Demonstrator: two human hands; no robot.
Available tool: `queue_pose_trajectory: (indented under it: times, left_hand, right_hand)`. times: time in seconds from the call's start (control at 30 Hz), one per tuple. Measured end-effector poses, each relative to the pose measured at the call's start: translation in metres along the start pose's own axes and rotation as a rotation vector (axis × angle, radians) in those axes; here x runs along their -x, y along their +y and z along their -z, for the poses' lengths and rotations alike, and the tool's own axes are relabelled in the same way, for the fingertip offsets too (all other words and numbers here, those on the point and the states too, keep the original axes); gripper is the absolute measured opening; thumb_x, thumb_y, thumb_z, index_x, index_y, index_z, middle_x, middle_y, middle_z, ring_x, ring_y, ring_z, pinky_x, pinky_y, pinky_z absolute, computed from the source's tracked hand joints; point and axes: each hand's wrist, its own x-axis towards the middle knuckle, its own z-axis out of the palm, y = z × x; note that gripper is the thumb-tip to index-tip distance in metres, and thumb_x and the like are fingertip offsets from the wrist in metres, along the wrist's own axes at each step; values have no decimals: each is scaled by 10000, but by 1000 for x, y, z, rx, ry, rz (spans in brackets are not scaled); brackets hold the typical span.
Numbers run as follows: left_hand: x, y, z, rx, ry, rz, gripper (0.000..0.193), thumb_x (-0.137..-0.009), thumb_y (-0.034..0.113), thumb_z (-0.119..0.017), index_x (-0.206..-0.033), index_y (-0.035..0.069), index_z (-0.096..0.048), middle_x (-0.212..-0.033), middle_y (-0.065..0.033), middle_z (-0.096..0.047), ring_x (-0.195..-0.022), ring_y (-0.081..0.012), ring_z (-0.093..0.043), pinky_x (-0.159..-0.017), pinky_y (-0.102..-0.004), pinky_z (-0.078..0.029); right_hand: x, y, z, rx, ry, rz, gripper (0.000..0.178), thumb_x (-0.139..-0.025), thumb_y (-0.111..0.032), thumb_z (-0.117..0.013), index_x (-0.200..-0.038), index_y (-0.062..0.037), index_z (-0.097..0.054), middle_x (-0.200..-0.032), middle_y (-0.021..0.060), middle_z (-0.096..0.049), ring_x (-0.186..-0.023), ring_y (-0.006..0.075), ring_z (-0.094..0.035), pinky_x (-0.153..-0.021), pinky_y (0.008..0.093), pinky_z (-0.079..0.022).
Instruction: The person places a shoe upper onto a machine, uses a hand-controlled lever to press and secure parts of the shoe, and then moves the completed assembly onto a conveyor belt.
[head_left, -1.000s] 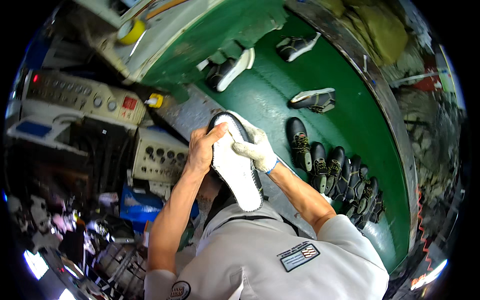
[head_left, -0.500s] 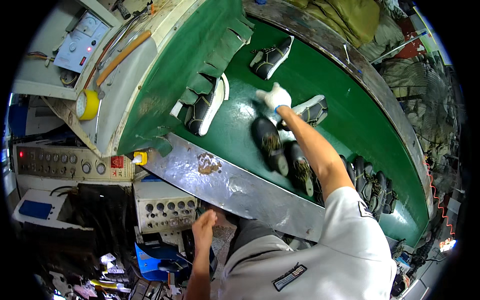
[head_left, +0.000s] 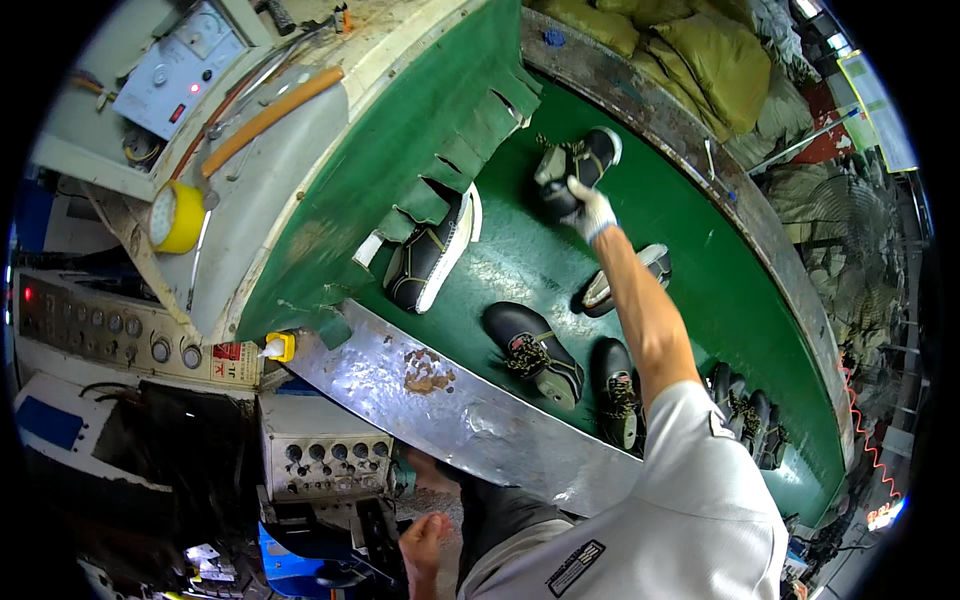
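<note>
In its white glove, my right hand point(head_left: 590, 210) is closed on a black shoe point(head_left: 593, 152) at the far part of the green belt point(head_left: 480, 265); the thumb lies on the shoe's side. Low by my body, my bare left hand point(head_left: 425, 540) has its fingers curled in, with nothing seen in it. Beneath my right forearm lies a shoe with a pale sole point(head_left: 652, 262), partly hidden. Nearer me are two black laced shoes point(head_left: 525, 340) point(head_left: 613, 385). Another shoe with a white sole point(head_left: 430, 255) leans at the slit green curtain flaps.
Several dark shoes point(head_left: 745, 405) stand along the belt's right part. A metal ledge point(head_left: 480, 420) runs along its near edge. On the machine at left are a hammer with an orange handle point(head_left: 275, 120) and yellow tape point(head_left: 178, 217). Sacks point(head_left: 715, 75) lie behind the belt.
My right hand has reached farther away and taken hold of the far shoe, which is now turned. My left hand has moved lower. The view has shifted slightly.
</note>
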Motion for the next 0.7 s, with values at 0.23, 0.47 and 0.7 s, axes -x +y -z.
queue_pose_trajectory:
  times: [0.23,0.47,0.7]
  left_hand:
    - [-6,92,49,52,14,-441,302,-1010,173,-650,-1192,-67,-677,-1039,-141,-748,-908,-182,-708,-856,-304,-561]
    - [22,175,101,352,-2,-635,456,-999,258,-681,-1333,-41,-600,-1112,-92,-720,-1006,-169,-678,-881,-304,-530]
    - [50,104,232,389,619,-768,211,-941,136,-717,-967,-71,-751,-749,42,-611,-676,-58,-489,-632,-247,-403]
  right_hand:
    - [286,97,-85,-504,-518,-286,828,-797,-350,-814,-1481,-36,-467,-1437,163,-567,-1278,349,-570,-1120,501,-450]
    - [445,203,-208,-37,-563,-486,543,-960,-306,-658,-1352,54,-550,-1200,171,-692,-1037,254,-700,-916,405,-582]
    - [548,268,-304,270,-935,-587,872,-875,-333,-772,-1542,37,-351,-1384,136,-603,-1198,211,-620,-1040,345,-494]
